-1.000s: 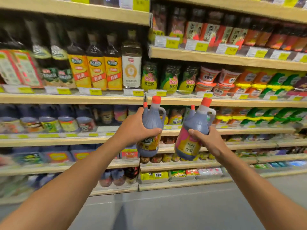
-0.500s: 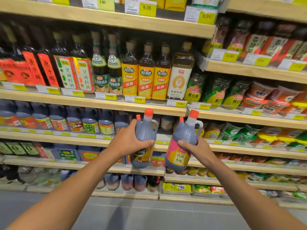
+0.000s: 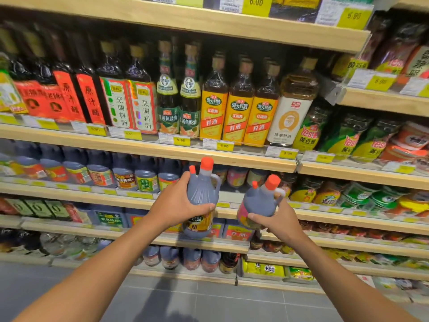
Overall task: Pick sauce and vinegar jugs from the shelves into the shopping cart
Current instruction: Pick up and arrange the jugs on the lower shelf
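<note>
While each of the hands held one dark jug in front of the shelves, the shopping cart was nowhere in view.
Furthest left, the left hand curled fingers and thumb round the belly of the yellow-labelled jug, which stood upright just to that hand's right, orange cap on top. Beyond it and apart from it, the pink-labelled jug leaned left, gripped low by the right hand, whose thumb lay across its label. Both jugs looked off the shelf, so the carry to the cart seemed next; it would likely have gone best with the tilted jug righted, caps up, grips firm and the two bodies apart.
</note>
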{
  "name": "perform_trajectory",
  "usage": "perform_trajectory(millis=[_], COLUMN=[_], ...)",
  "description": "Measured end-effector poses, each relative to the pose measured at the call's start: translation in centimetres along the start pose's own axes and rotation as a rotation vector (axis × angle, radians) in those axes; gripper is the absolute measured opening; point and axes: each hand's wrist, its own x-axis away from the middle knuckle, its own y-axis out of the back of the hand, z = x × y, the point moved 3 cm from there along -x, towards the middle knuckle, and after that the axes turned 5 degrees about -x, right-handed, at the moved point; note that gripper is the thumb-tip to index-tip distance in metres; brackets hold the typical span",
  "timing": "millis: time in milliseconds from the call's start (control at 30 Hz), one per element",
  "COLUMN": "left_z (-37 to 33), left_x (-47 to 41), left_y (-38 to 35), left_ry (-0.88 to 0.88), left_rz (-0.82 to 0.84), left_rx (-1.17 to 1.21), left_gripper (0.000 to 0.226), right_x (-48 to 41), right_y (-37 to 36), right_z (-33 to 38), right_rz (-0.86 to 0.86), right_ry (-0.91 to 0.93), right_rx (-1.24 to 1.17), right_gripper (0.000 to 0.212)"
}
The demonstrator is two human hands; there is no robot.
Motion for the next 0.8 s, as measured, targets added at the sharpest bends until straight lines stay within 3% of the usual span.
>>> perform_trajectory(millis=[100, 233, 367, 567, 800], left_z=[1.0, 2.1, 2.9, 3.9, 5.5], left_x=[-0.1, -0.3, -1.0, -2.2, -2.3], left_y=[0.2, 0.3, 0.2, -0.6, -1.5], left_ry=[0.009, 0.024, 0.042, 0.062, 0.134], left_rz=[-0.013, -0.054, -0.08, -0.097, -0.089], left_rx=[-0.002, 0.017, 0.014, 0.017, 0.019], left_gripper=[0.08, 0.085, 0.091, 0.082, 0.089], right_x=[-1.6, -4.5, -8.3, -12.0, -14.7], right_y=[-1.2, -2.2, -2.8, -3.9, -4.0], right_z=[-0.7, -0.7, -2.0, -4.3, -7.9], right_rz=[-0.007, -0.022, -0.027, 0.087, 0.058], right_ry=[0.076, 0.184, 0.178, 0.14, 0.021], right_rx=[0.028, 0.113, 0.319, 0.433, 0.298], right_gripper=[0.074, 0.067, 0.105, 0.09, 0.083])
